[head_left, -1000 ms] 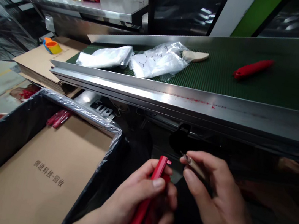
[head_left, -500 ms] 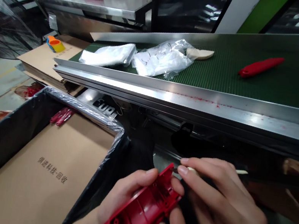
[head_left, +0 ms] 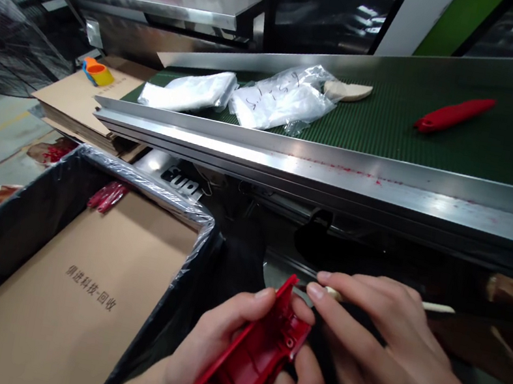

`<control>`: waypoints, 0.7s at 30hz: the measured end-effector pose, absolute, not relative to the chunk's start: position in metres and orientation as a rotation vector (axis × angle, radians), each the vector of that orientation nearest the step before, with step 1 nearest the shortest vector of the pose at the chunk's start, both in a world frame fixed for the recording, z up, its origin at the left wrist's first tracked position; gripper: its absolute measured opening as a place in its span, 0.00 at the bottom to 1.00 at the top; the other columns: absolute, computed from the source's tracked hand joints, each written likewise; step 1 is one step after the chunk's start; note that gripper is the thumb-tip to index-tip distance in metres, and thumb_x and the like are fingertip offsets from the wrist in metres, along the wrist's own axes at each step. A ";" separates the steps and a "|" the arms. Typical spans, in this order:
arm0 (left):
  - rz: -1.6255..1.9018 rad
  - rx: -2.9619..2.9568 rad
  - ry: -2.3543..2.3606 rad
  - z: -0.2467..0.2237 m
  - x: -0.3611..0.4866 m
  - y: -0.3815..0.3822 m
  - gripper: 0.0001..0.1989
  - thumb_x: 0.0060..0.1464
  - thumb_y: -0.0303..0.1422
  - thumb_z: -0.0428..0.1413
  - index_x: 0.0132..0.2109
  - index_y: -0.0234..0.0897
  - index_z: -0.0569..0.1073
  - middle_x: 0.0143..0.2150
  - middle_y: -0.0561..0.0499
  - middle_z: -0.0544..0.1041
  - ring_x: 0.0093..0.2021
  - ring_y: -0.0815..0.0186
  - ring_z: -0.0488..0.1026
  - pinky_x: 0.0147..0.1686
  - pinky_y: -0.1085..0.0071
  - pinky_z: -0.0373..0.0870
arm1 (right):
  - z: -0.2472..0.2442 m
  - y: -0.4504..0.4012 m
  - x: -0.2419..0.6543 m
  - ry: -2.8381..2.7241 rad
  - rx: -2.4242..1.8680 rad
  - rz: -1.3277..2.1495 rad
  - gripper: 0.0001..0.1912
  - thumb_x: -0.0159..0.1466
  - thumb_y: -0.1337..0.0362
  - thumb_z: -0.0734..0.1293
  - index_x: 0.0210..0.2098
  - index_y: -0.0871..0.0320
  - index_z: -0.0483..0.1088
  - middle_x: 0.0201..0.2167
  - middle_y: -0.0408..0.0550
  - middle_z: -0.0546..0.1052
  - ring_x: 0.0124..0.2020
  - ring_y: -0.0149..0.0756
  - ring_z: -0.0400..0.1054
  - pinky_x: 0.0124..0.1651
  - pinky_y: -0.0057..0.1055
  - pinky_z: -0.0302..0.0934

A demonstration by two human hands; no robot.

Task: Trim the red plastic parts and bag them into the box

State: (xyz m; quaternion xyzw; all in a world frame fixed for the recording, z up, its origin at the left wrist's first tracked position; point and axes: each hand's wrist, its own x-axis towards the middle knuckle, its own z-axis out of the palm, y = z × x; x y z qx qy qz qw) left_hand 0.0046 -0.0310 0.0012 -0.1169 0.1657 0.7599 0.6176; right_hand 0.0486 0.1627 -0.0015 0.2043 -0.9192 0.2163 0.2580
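My left hand (head_left: 229, 346) grips a red moulded plastic part (head_left: 251, 363), its ribbed hollow inside turned up toward me, at the bottom centre. My right hand (head_left: 385, 360) pinches a thin pale-handled tool (head_left: 434, 308), whose tip touches the top corner of the red part. Both hands sit low, in front of the steel edge of the conveyor (head_left: 320, 170). Farther off on the green belt lies another red plastic part (head_left: 454, 113).
A cardboard box lined with black plastic (head_left: 84, 294) stands at lower left, with red scraps (head_left: 107, 195) at its rim. On the belt lie two clear plastic bags (head_left: 273, 97) and a beige piece (head_left: 348, 90). Flat cardboard with an orange item (head_left: 95, 71) lies left.
My left hand turned the red part from edge-on to show its hollow inside. My right hand brought the tool tip against the part's top corner.
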 end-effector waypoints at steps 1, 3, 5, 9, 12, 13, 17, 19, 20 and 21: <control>1.728 -0.279 0.401 0.001 0.005 -0.031 0.35 0.59 0.55 0.42 0.35 0.24 0.77 0.29 0.41 0.76 0.22 0.71 0.69 0.16 0.79 0.54 | -0.003 0.162 0.049 -2.489 0.537 0.575 0.19 0.63 0.79 0.62 0.53 0.63 0.67 0.47 0.57 0.71 0.48 0.47 0.65 0.47 0.48 0.58; 1.718 -0.305 0.429 0.001 0.005 -0.030 0.36 0.60 0.54 0.41 0.33 0.23 0.78 0.26 0.42 0.75 0.21 0.72 0.68 0.17 0.79 0.57 | -0.005 0.160 0.051 -2.489 0.523 0.560 0.20 0.63 0.79 0.63 0.53 0.62 0.67 0.47 0.58 0.72 0.48 0.48 0.66 0.47 0.50 0.58; 1.740 -0.311 0.410 -0.003 0.007 -0.027 0.35 0.60 0.54 0.41 0.34 0.24 0.78 0.24 0.44 0.74 0.20 0.71 0.68 0.17 0.79 0.59 | -0.004 0.159 0.051 -2.491 0.498 0.564 0.20 0.62 0.79 0.63 0.53 0.61 0.68 0.48 0.59 0.72 0.48 0.49 0.66 0.47 0.50 0.59; 1.770 -0.263 0.326 -0.010 0.011 -0.024 0.34 0.61 0.53 0.39 0.36 0.26 0.77 0.24 0.44 0.76 0.18 0.70 0.71 0.13 0.80 0.61 | 0.001 0.164 0.047 -2.486 0.256 0.604 0.18 0.63 0.78 0.65 0.51 0.60 0.70 0.47 0.57 0.73 0.48 0.45 0.68 0.47 0.44 0.63; 1.746 -0.296 0.302 -0.007 0.010 -0.028 0.35 0.63 0.52 0.37 0.37 0.24 0.76 0.22 0.43 0.76 0.17 0.69 0.71 0.12 0.81 0.61 | 0.002 0.169 0.044 -2.452 0.255 0.612 0.21 0.60 0.79 0.66 0.52 0.59 0.71 0.45 0.55 0.75 0.46 0.42 0.70 0.45 0.41 0.64; 1.730 -0.323 0.302 -0.004 0.009 -0.029 0.36 0.63 0.52 0.36 0.37 0.23 0.76 0.21 0.43 0.75 0.16 0.69 0.70 0.11 0.81 0.62 | 0.002 0.169 0.043 -2.444 0.292 0.626 0.22 0.59 0.81 0.67 0.52 0.59 0.71 0.45 0.55 0.75 0.46 0.41 0.70 0.44 0.41 0.65; 1.792 -0.389 0.358 0.008 -0.004 -0.029 0.32 0.65 0.49 0.37 0.40 0.27 0.75 0.26 0.43 0.77 0.18 0.68 0.73 0.12 0.81 0.64 | 0.002 0.162 0.048 -2.464 0.286 0.779 0.22 0.60 0.82 0.65 0.51 0.61 0.72 0.46 0.53 0.74 0.46 0.37 0.70 0.46 0.37 0.64; 1.948 -0.389 0.436 0.011 -0.013 -0.025 0.24 0.66 0.45 0.39 0.45 0.33 0.73 0.33 0.44 0.78 0.21 0.67 0.75 0.16 0.78 0.68 | 0.004 0.151 0.054 -2.440 0.250 0.874 0.20 0.61 0.81 0.64 0.50 0.60 0.72 0.46 0.51 0.74 0.46 0.34 0.70 0.47 0.32 0.64; 2.032 -0.394 0.484 0.012 -0.019 -0.022 0.21 0.67 0.42 0.39 0.47 0.35 0.72 0.36 0.44 0.78 0.24 0.66 0.76 0.19 0.77 0.71 | 0.005 0.144 0.058 -2.419 0.249 0.916 0.20 0.61 0.81 0.64 0.50 0.60 0.72 0.46 0.50 0.74 0.46 0.33 0.70 0.46 0.31 0.64; 2.100 -0.402 0.527 0.013 -0.024 -0.019 0.19 0.67 0.40 0.40 0.49 0.36 0.71 0.38 0.44 0.78 0.27 0.65 0.77 0.24 0.75 0.74 | 0.005 0.136 0.062 -2.393 0.258 0.955 0.20 0.60 0.81 0.64 0.49 0.60 0.71 0.45 0.50 0.74 0.46 0.34 0.70 0.46 0.31 0.64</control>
